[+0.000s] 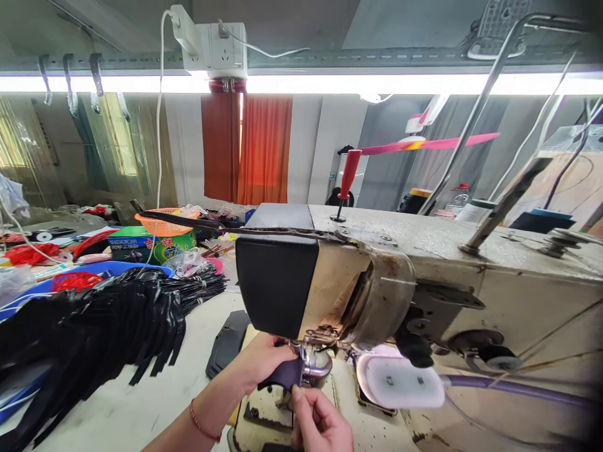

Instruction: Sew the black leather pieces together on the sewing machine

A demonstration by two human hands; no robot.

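Observation:
A worn cream industrial sewing machine point(330, 282) fills the middle of the view, its head over the work area. Below the needle area, my left hand point(261, 361) grips a dark navy strip of material point(285, 376) from the left, with fingertips close to the shiny metal presser parts point(316, 364). My right hand point(325, 420) pinches the lower edge of the same strip between thumb and forefinger. The strip's far end is hidden behind my left hand and the machine. A lit white lamp point(400, 380) sits just right of the needle area.
Bundled black strips point(117, 326) lie heaped on the left of the white table point(141, 402). Behind them are a blue basin point(122, 269), a green box point(141, 245) and an orange basket point(167, 221). A red-handled screwdriver point(349, 176) stands upright on the machine.

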